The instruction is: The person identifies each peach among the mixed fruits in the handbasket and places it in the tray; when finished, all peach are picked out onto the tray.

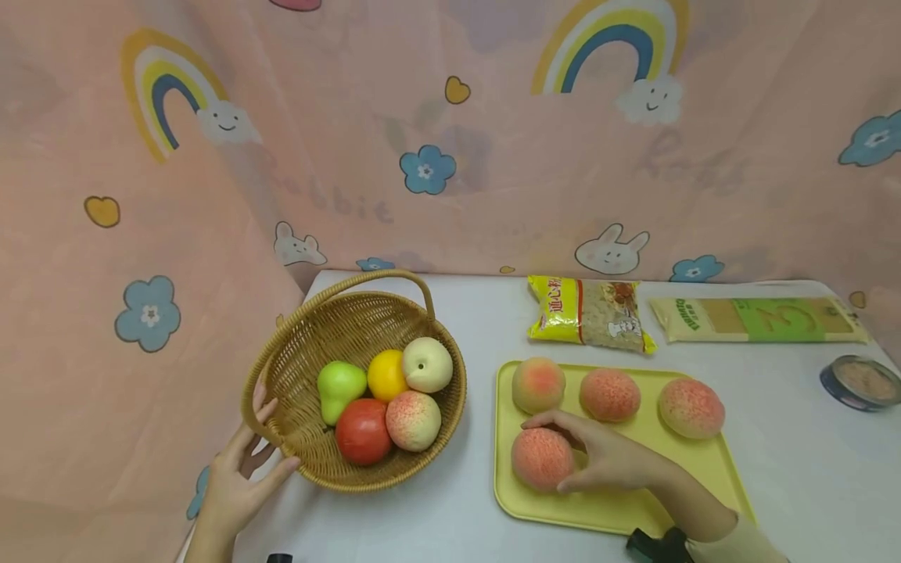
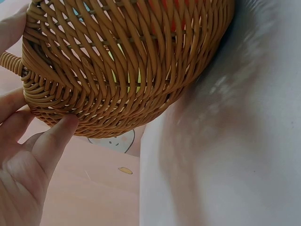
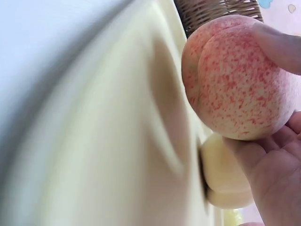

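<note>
My left hand (image 1: 235,485) grips the rim of a wicker basket (image 1: 303,461) at its left side, with the thumb against the outer weave in the left wrist view. Inside the basket lie a green pear (image 1: 341,387), a red round fruit (image 1: 363,432), a yellow fruit (image 1: 385,375), a pale round fruit (image 1: 427,364) and a speckled peach (image 1: 413,421). Over the front left of a yellow tray (image 1: 598,500), my right hand (image 1: 612,457) holds a pink speckled peach (image 1: 540,460) between thumb and fingers; the right wrist view shows that held peach (image 3: 240,80) close up.
Three more peaches line the tray's back: one left (image 1: 538,385), one middle (image 1: 610,394), one right (image 1: 692,408). Behind the tray lie a yellow-ended food packet (image 1: 591,313) and a long green packet (image 1: 760,319). A round tin (image 1: 860,383) stands far right. Patterned cloth (image 1: 493,211) hangs behind.
</note>
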`<state>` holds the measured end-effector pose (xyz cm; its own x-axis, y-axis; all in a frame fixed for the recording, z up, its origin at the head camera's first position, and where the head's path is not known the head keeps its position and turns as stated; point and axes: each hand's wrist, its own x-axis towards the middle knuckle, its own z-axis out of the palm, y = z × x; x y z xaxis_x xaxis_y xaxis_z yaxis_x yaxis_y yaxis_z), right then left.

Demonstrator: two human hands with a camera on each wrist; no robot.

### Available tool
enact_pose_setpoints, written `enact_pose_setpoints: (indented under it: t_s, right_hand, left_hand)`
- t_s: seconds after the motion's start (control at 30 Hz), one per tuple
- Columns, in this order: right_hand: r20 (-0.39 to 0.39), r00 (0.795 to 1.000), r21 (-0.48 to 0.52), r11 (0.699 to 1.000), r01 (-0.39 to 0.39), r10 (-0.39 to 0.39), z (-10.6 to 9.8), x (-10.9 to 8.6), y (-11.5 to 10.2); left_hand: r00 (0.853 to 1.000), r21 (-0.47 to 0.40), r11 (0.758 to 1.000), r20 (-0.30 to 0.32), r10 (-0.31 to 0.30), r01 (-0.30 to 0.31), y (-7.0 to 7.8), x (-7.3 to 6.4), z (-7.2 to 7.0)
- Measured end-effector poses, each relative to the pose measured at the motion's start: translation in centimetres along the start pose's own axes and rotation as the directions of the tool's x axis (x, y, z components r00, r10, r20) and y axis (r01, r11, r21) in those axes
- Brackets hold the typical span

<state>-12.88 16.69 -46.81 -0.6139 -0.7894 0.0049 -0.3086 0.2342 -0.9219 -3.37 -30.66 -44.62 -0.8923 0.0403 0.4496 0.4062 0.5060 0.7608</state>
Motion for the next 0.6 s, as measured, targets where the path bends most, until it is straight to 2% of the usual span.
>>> enact_pose_setpoints:
  t_s: [0.37, 0.47, 0.6]
  right_hand:
    - [0.036, 0.998, 0.107, 0.993, 0.048, -0.052, 0.6, -0.1, 1.8]
    - [0.057, 0.998, 0.091, 0.996, 0.017, -0.022, 0.6, -0.3, 1.9]
    - [0.095, 0.994, 0.015, 0.998, -0.059, 0.057, 0.7, -0.6, 1.7]
  left_hand:
    - [1.0, -0.016, 1.0, -0.005, 0.02, -0.02, -0.1, -0.1, 0.0]
    - [1.0, -0.02, 1.0, -0.006, 0.011, -0.011, -0.1, 0.0, 0.0]
    - [1.0, -0.018, 1.0, -0.001, 0.003, -0.003, 0.0, 0.1, 0.1]
